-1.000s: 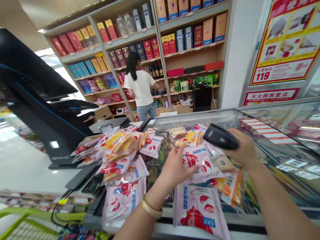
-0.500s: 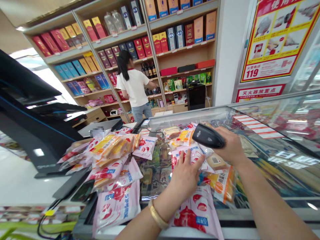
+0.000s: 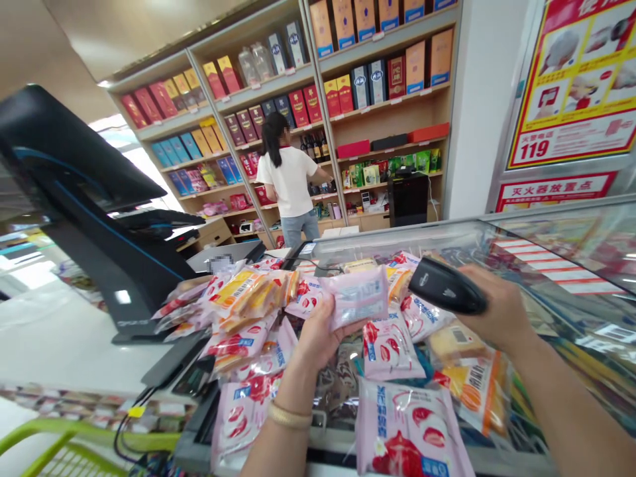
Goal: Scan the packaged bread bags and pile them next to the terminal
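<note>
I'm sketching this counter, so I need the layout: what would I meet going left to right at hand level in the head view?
Black monitor stand → heap of packets → left hand → pale pink packet it holds → black scanner → right hand.

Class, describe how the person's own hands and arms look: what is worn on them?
The left hand is ungloved, with a smooth, rounded, gold-coloured bangle on the wrist. The right hand is ungloved too, with no bracelet or watch in view. No sleeves show. Whether rings are worn is hard to tell.
</note>
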`<state>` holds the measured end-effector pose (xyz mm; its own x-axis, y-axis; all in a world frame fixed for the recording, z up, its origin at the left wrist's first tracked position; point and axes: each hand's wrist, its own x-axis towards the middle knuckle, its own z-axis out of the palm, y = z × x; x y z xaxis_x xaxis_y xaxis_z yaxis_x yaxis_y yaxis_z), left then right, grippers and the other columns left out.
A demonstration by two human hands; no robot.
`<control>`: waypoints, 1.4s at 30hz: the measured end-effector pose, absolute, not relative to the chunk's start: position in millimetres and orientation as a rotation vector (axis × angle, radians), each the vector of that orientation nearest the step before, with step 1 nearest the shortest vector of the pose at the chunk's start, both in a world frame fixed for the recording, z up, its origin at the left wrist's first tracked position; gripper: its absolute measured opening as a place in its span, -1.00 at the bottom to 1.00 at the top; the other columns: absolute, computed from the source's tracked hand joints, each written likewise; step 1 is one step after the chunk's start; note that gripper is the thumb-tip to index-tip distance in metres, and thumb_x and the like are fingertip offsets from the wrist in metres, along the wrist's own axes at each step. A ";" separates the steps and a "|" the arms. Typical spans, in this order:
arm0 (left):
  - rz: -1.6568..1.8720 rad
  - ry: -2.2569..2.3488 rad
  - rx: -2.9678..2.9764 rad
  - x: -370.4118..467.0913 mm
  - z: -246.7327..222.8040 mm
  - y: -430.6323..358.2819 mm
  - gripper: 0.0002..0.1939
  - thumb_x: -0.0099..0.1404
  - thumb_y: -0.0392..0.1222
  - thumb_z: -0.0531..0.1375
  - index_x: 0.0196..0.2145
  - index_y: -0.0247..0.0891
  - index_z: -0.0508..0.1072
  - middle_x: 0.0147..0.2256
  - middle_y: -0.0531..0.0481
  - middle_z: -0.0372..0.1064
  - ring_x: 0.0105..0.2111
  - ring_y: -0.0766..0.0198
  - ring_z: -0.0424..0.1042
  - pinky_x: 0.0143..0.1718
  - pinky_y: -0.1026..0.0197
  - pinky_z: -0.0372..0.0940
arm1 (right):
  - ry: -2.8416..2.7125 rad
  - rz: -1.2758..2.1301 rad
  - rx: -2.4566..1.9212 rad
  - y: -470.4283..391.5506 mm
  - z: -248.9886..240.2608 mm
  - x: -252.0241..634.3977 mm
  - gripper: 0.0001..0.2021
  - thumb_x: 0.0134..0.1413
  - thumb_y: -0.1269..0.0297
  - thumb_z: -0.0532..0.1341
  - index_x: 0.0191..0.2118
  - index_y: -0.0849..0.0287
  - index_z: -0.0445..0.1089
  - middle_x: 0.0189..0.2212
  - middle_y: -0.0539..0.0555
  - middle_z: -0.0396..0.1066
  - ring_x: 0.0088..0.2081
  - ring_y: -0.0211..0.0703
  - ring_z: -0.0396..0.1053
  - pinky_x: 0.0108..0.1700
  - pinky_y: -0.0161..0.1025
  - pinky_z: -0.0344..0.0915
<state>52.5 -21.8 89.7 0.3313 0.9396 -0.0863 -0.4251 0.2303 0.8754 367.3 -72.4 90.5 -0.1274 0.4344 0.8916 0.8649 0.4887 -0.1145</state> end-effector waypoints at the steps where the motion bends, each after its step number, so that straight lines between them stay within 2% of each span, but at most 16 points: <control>1: 1.099 0.701 0.796 53.0 88.3 -20.6 -0.64 0.39 0.05 0.30 0.00 -0.23 0.57 0.01 -0.23 0.63 0.09 -0.14 0.59 0.15 -0.28 0.47 | -1.758 -0.540 -1.089 -72.8 90.4 365.9 -0.89 0.05 0.35 0.24 -0.25 0.08 0.43 -0.34 0.07 0.54 -0.34 -0.09 0.53 -0.33 -0.22 0.40; 6: 1.345 0.582 0.512 64.8 82.6 -22.8 -0.57 0.48 0.03 0.19 0.19 -0.21 0.48 0.07 -0.22 0.61 0.15 -0.08 0.56 0.19 -0.18 0.47 | -1.791 -0.459 -1.059 -75.2 89.5 353.8 -0.86 0.08 0.29 0.26 -0.20 0.08 0.47 -0.31 0.08 0.57 -0.30 -0.06 0.55 -0.28 -0.19 0.45; 8: 1.389 0.564 0.498 67.0 79.6 -24.2 -0.51 0.42 -0.01 0.27 0.24 -0.19 0.45 0.08 -0.21 0.60 0.16 -0.08 0.55 0.19 -0.15 0.47 | -1.824 -0.416 -1.045 -76.5 88.9 349.7 -0.85 0.07 0.31 0.25 -0.20 0.07 0.48 -0.29 0.08 0.57 -0.29 -0.06 0.55 -0.27 -0.18 0.45; 12: 1.369 0.608 0.606 64.0 71.9 -24.1 -0.35 0.23 -0.24 0.41 0.26 -0.18 0.41 0.08 -0.18 0.61 0.10 -0.07 0.59 0.14 -0.12 0.52 | -1.871 -0.410 -1.056 -78.4 86.3 347.4 -0.82 0.05 0.36 0.24 -0.20 0.08 0.48 -0.27 0.09 0.57 -0.27 -0.06 0.56 -0.26 -0.18 0.45; 16: 1.355 0.688 0.718 59.3 68.1 -21.2 -0.30 0.18 -0.24 0.46 0.26 -0.16 0.40 0.08 -0.16 0.61 0.04 -0.06 0.62 0.08 -0.11 0.56 | -1.878 -0.435 -1.128 -78.9 84.3 348.1 -0.79 0.00 0.35 0.23 -0.20 0.09 0.51 -0.23 0.13 0.59 -0.25 -0.05 0.55 -0.23 -0.17 0.44; 25: 1.292 0.803 0.793 57.0 71.0 -21.7 -0.36 0.12 -0.25 0.48 0.16 -0.29 0.48 -0.05 -0.22 0.66 -0.07 -0.07 0.67 -0.02 -0.12 0.60 | -1.944 -0.505 -1.118 -78.1 88.1 344.1 -0.78 -0.03 0.37 0.20 -0.23 0.11 0.51 -0.24 0.12 0.59 -0.26 -0.09 0.54 -0.25 -0.21 0.38; 34: 1.284 0.789 0.797 55.6 68.0 -18.8 -0.34 0.10 -0.22 0.49 0.16 -0.26 0.48 -0.04 -0.22 0.65 -0.09 -0.09 0.67 -0.03 -0.16 0.60 | -1.971 -0.479 -1.167 -77.6 85.5 345.8 -0.79 -0.07 0.37 0.22 -0.25 0.10 0.50 -0.26 0.09 0.57 -0.31 -0.09 0.52 -0.28 -0.21 0.36; 40: 1.354 0.802 0.847 61.0 69.0 -24.4 -0.45 0.03 -0.12 0.52 -0.02 -0.28 0.56 -0.04 -0.20 0.65 0.01 -0.17 0.62 0.05 -0.24 0.54 | -1.982 -0.561 -1.087 -78.9 91.2 348.8 -0.83 0.04 0.38 0.21 -0.21 0.07 0.45 -0.26 0.08 0.60 -0.31 -0.11 0.57 -0.29 -0.23 0.41; 42: 1.454 0.873 0.964 55.1 75.8 -27.8 -0.53 0.05 -0.08 0.51 -0.09 -0.26 0.58 -0.07 -0.17 0.65 0.03 -0.16 0.61 0.12 -0.23 0.49 | -1.940 -0.623 -1.061 -77.8 89.8 353.7 -0.83 0.03 0.33 0.22 -0.20 0.05 0.43 -0.28 0.08 0.60 -0.35 -0.08 0.57 -0.36 -0.21 0.39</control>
